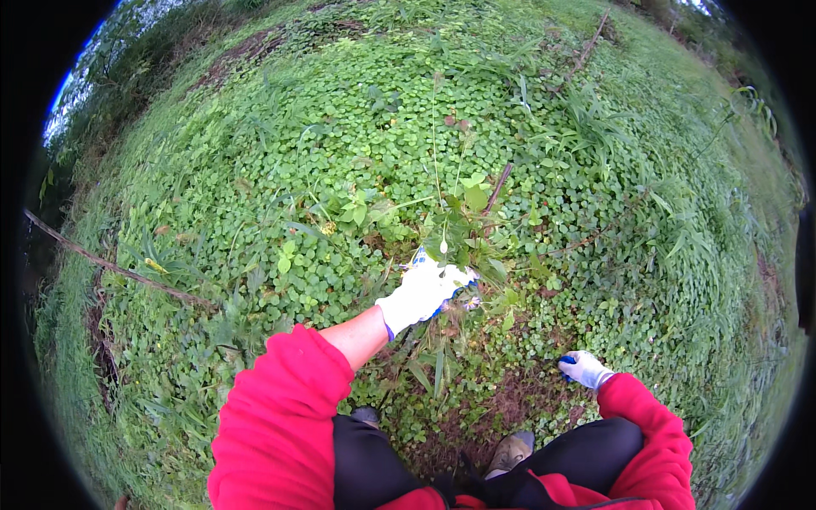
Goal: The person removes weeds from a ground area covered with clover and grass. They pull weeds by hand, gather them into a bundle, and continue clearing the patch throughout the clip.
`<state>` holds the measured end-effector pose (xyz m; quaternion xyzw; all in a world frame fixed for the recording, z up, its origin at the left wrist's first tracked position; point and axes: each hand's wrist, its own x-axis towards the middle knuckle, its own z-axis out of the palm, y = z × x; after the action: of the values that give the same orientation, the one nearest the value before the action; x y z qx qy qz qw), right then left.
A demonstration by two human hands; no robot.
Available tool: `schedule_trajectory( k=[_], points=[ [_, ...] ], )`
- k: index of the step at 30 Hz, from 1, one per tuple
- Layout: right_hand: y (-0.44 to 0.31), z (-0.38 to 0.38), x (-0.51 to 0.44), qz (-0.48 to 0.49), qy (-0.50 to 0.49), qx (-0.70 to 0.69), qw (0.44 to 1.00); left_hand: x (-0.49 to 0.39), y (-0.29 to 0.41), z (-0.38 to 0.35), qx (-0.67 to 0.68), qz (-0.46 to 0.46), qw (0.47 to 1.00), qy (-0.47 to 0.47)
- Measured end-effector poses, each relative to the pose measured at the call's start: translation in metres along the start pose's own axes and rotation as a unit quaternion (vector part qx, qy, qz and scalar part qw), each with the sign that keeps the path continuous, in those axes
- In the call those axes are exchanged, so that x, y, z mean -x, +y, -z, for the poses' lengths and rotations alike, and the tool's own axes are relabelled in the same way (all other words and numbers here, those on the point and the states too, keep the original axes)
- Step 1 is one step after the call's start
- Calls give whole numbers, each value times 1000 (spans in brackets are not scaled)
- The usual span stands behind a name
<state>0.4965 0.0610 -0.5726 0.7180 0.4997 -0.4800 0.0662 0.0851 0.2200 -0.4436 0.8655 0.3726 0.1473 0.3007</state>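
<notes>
My left hand (424, 290), in a white work glove with blue on the palm side, is closed around a bunch of pulled weeds (475, 223). Leaves, long grass stalks and a reddish-brown stem stick out beyond the fist, and a few pale purple flowers (472, 303) show beside it. More grass blades (440, 366) trail below the wrist. Off to the right, in front of my knee, my right hand (581, 368) wears a matching glove. Its fingers are curled over low ground plants, and whether anything is inside them is hidden.
Low round-leaved ground cover (357, 146) spreads ahead. A bare stick (115, 264) slants in from the left, and another stick (590, 41) stands at the far right. Brown soil (510, 405) shows near my shoe (511, 451). Taller grass (593, 127) grows at right.
</notes>
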Motion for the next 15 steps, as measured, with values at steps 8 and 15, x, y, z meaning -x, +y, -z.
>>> schedule_trajectory(
  k=[8,15],
  points=[
    [-4,1,7,48,28,14,998,4,5,4,-63,-13,997,41],
    [-19,6,19,38,9,22,999,4,5,9,-123,73,989,-23]
  ],
)
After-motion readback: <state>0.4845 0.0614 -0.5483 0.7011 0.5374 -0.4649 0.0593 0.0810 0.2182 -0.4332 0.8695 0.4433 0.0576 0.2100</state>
